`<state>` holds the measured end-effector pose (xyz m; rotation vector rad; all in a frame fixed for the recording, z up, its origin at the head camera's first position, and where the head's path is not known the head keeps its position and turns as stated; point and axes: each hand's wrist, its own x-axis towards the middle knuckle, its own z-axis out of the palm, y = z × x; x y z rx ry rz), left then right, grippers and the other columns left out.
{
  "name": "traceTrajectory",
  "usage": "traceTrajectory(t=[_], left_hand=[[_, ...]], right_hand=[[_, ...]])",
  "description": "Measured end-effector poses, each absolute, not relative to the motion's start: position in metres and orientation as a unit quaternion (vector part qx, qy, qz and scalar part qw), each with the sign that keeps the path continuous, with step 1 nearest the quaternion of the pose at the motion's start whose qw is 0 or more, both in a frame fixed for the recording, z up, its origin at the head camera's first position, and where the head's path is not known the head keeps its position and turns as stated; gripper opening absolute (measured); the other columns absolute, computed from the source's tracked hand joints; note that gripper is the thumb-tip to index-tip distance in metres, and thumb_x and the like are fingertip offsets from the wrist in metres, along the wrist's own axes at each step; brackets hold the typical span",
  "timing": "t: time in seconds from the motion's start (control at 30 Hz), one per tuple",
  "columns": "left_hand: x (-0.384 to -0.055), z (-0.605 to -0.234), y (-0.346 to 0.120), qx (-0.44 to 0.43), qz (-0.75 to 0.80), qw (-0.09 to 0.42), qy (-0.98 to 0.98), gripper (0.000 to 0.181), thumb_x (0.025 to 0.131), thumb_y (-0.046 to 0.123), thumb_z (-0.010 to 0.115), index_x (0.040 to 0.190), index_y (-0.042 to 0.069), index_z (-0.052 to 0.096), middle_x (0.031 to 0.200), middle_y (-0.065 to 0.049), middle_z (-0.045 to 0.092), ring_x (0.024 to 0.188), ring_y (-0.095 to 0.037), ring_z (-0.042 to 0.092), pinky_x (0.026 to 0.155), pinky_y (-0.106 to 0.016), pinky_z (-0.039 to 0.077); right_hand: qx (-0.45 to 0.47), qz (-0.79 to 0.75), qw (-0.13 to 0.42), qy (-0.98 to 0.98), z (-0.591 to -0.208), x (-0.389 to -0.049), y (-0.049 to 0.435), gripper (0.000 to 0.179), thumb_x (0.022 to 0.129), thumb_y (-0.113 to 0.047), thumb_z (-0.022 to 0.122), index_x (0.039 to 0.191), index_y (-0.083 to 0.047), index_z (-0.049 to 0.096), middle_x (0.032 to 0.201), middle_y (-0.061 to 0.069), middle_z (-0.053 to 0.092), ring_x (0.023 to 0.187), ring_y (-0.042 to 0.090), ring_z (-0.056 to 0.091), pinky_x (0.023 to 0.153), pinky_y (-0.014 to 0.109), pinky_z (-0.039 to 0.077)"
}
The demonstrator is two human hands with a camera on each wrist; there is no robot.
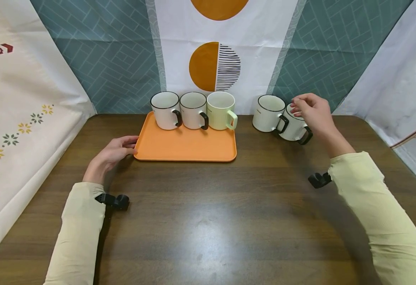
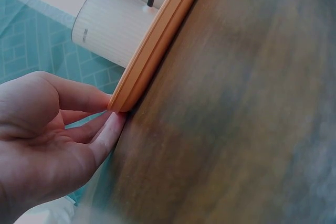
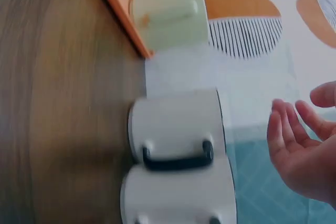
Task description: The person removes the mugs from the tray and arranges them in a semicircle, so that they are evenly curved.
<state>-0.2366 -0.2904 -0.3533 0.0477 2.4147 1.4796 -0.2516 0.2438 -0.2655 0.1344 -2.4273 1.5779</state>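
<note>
My left hand (image 1: 112, 153) is at the left edge of an orange tray (image 1: 184, 148); the left wrist view shows thumb and fingertips pinching its rim. Along the back of the tray stand two white mugs with black handles, the left mug (image 1: 164, 113) and the middle mug (image 1: 192, 113), beside a pale green mug (image 1: 220, 113). My right hand (image 1: 316, 113) hovers over the rightmost white mug (image 1: 289, 130), fingers loosely bent and holding nothing. Left of that mug, close against it, stands another white mug (image 1: 266, 116). Part of the rightmost mug's rim is hidden behind the hand.
Tray and mugs are on a dark wooden table (image 1: 208, 221). A teal and white patterned cloth (image 1: 122, 51) hangs directly behind them. White cloths drape at the left (image 1: 26, 158) and right sides.
</note>
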Motion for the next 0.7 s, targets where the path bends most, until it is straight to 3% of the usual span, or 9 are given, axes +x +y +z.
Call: traceTrajectory(t=[0.23, 0.37, 0.5, 0.7], left_hand=[[-0.237, -0.354, -0.292, 0.016, 0.516, 0.153, 0.843, 0.061, 0.096, -0.004, 0.05, 0.15, -0.006, 0.023, 0.15, -0.026, 0.029, 0.134, -0.038, 0.032, 0.11, -0.049, 0.027], [-0.239, -0.354, -0.29, 0.016, 0.516, 0.155, 0.842, 0.062, 0.096, -0.004, 0.05, 0.15, -0.006, 0.022, 0.15, -0.027, 0.029, 0.134, -0.038, 0.031, 0.11, -0.049, 0.027], [-0.239, -0.354, -0.29, 0.015, 0.513, 0.158, 0.844, 0.062, 0.096, -0.003, 0.051, 0.151, -0.005, 0.021, 0.15, -0.027, 0.028, 0.134, -0.038, 0.031, 0.11, -0.049, 0.026], [-0.237, -0.354, -0.29, 0.017, 0.507, 0.155, 0.848, 0.062, 0.096, -0.005, 0.05, 0.15, -0.006, 0.022, 0.15, -0.027, 0.028, 0.133, -0.038, 0.031, 0.11, -0.05, 0.026]], right_hand=[[0.096, 0.552, 0.051, -0.827, -0.276, -0.262, 0.204, 0.032, 0.102, -0.022, 0.049, 0.116, 0.006, 0.054, 0.105, 0.009, 0.061, 0.089, 0.007, 0.061, 0.082, 0.022, 0.051], [0.09, 0.545, 0.016, -0.833, -0.285, -0.268, 0.185, 0.034, 0.103, -0.02, 0.047, 0.119, 0.009, 0.053, 0.115, 0.019, 0.059, 0.099, 0.018, 0.061, 0.092, 0.028, 0.048], [0.065, 0.562, -0.012, -0.824, -0.295, -0.275, 0.165, 0.035, 0.103, -0.019, 0.046, 0.121, 0.009, 0.054, 0.124, 0.024, 0.056, 0.111, 0.028, 0.056, 0.1, 0.037, 0.043], [0.044, 0.644, -0.049, -0.762, -0.314, -0.289, 0.14, 0.036, 0.103, -0.015, 0.046, 0.124, 0.013, 0.052, 0.127, 0.024, 0.054, 0.118, 0.032, 0.054, 0.104, 0.04, 0.039]])
